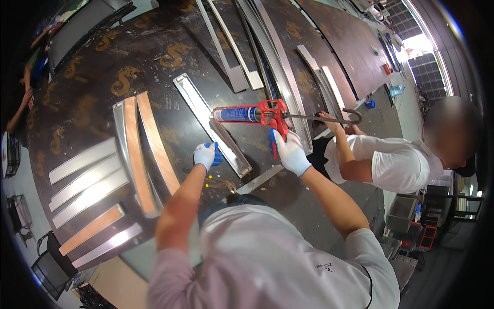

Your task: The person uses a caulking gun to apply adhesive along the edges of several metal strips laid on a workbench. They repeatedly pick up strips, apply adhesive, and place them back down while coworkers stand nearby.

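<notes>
As right hand (292,153) grips caulking gun (267,113) | left hand (207,155) curled, grasp unclear | bare tabletop (167,116) beside channel (203,111) edge

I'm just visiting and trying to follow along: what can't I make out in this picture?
In the head view:
Red caulking gun: part of its handle, behind the right hand.
Left hand: whether it holds anything, hidden by its curled fingers.
Co-worker: the face, blurred.
Person at far left: much of the body, cut off by the dark rim.
</notes>
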The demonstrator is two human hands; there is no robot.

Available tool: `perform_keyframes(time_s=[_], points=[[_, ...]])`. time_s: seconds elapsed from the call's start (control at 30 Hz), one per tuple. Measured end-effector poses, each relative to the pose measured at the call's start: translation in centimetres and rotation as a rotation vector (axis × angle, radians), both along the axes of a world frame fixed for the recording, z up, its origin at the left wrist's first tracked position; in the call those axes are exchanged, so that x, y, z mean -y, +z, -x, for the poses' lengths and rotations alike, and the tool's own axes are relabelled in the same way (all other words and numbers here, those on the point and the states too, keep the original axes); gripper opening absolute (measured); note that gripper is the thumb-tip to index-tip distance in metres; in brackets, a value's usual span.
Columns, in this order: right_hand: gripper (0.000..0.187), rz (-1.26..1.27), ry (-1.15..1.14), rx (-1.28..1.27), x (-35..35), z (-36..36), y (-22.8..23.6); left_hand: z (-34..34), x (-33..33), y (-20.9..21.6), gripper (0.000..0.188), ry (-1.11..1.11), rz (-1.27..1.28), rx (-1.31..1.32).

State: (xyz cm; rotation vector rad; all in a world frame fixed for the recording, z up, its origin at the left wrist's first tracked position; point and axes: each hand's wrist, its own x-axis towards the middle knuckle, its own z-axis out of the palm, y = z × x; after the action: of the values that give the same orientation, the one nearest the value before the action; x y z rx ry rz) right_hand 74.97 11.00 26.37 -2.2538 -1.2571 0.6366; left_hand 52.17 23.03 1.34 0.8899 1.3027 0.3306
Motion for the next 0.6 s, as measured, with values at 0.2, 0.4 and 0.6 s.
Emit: perform_keyframes(time_s=[0.2,0.4,0.6], points=[[0.055,-0.009,-0.087,-0.235,-8.4,1.7,-0.1,0.2,0.1,1.6,0.027,0.044,-0.032,-0.031],[0.05,-0.06,-0.13,-0.316,-15.5,2.8,-2.1,0.3,0.1,2.3,0.028,0.104,0.069,0.075],[0.047,-0.04,-0.053,-0.299,-18.9,3.0,-2.9,0.6,0.2,2.9,0.042,-0.002,-0.129,-0.165]])
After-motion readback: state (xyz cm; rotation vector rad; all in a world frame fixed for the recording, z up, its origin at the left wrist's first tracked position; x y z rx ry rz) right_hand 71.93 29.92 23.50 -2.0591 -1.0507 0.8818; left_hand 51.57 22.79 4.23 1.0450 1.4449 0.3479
